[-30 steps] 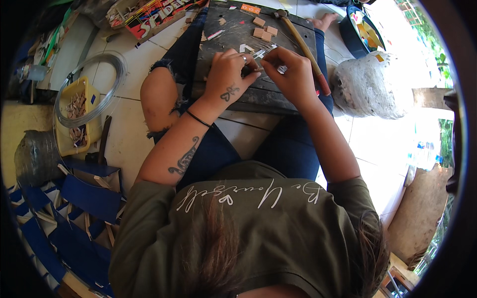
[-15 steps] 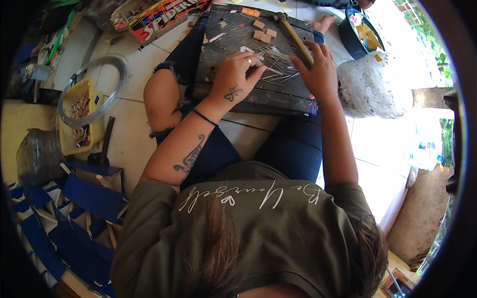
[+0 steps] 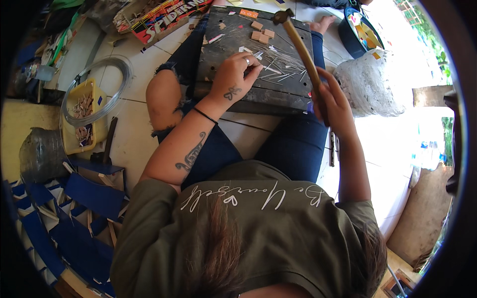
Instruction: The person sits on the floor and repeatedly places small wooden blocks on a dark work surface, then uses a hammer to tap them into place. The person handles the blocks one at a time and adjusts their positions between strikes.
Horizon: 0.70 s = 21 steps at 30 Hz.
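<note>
— What is the right hand [image 3: 334,99] doing?

— It is wrapped around the lower end of a hammer [image 3: 301,48], fingers closed tight on the wooden handle. The handle runs up and to the left across the dark board [image 3: 278,92], and the metal head sits near the board's far edge.

— Was it holding the hammer a moment ago?

— Not clearly. Half a second ago the hammer lay along the right side of the board with that hand spread beside it, and a second ago both hands were together over the middle of the board, working on something small. Now the right hand has pulled back to the board's near right corner with the handle in its grip.

— And the left hand [image 3: 233,82]?

— It rests on the board, fingers curled down and pinched narrowly onto thin pale slivers [image 3: 280,74] scattered there. Whether it really holds one I cannot tell. It has stayed in nearly the same spot across all three moments.

— Where is the board?

— Across the person's lap, resting on the legs. A few small wooden blocks [image 3: 261,32] lie near its far edge.

— Anything around it?

— A yellow tray [image 3: 85,116] with a coil of wire [image 3: 107,84] sits on the floor to the left, a white sack [image 3: 370,84] to the right.
</note>
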Motion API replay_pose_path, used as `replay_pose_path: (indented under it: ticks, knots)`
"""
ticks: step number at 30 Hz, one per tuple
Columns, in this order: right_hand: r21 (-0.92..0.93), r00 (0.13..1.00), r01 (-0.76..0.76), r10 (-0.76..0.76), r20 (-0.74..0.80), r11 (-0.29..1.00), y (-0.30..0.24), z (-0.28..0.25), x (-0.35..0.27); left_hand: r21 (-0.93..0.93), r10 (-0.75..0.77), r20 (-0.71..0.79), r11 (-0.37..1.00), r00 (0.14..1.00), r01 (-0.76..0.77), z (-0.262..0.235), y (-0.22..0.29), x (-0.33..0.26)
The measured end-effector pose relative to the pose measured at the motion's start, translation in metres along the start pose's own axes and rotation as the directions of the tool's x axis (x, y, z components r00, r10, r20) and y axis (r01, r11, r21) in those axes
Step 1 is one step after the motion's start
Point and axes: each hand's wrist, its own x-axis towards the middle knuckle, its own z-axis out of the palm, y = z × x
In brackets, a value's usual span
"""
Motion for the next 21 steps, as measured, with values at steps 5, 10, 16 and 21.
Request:
replay_pose_path:
  ticks: [5,10,16,21]
  knots:
    - [-0.410,0.962,0.230,-0.271,-0.044,0.882,-0.015,0.012,-0.058,-0.023,-0.001,0.004,1.000,1.000,0.001,0.001,0.000,-0.001]
    - [-0.561,0.871,0.391,-0.491,-0.031,0.730,-0.016,0.019,-0.075,-0.019,0.041,-0.008,0.999,0.999,-0.041,0.001,-0.002,0.000]
    - [-0.579,0.839,0.421,-0.542,-0.043,0.698,-0.013,0.017,-0.073,-0.028,0.011,0.015,1.000,1.000,-0.011,0.000,-0.003,0.000]
    - [-0.597,0.843,0.426,-0.537,-0.010,0.680,-0.014,0.018,-0.071,-0.042,0.030,0.011,0.999,0.999,-0.029,0.001,-0.005,0.002]
